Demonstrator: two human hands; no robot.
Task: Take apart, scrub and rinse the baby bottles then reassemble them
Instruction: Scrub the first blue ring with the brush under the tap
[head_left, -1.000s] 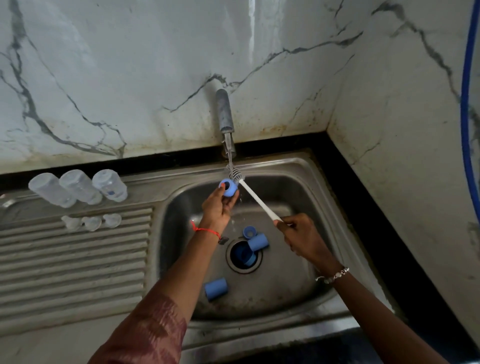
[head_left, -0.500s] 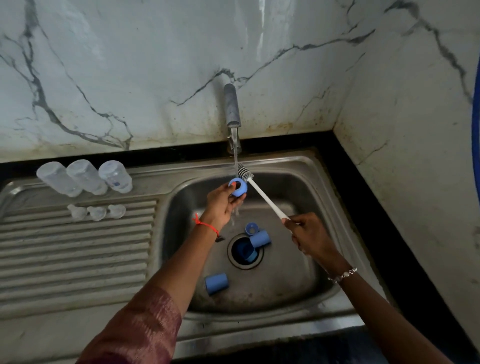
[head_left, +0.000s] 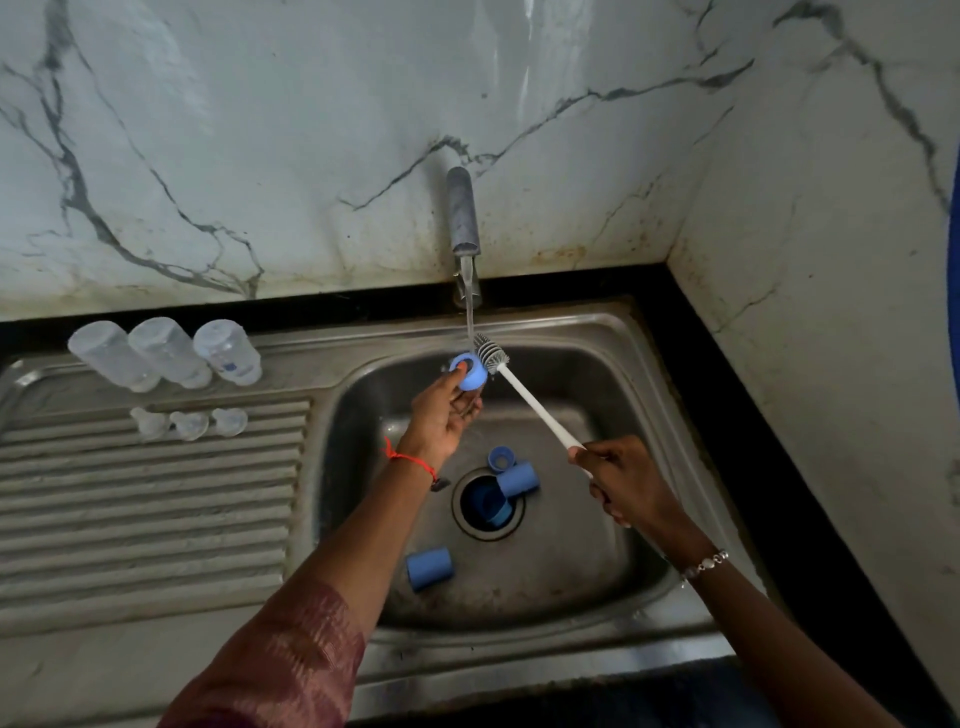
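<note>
On the drainboard at the far left, three clear bottles lie side by side, with three clear teats in a row just in front of them. In the sink, blue caps lie around the drain. Above them the left hand pinches a blue collar ring between thumb and fingertips, under the thin stream from the tap, its opening facing up. The bristle head of the bottle brush sits just right of the ring's rim. Its white handle slants down and rightward into the right hand, whose fingers curl round the end. The brush's long axis points up-left past the ring, so scrubbing likely needs the head tipped into the opening.
</note>
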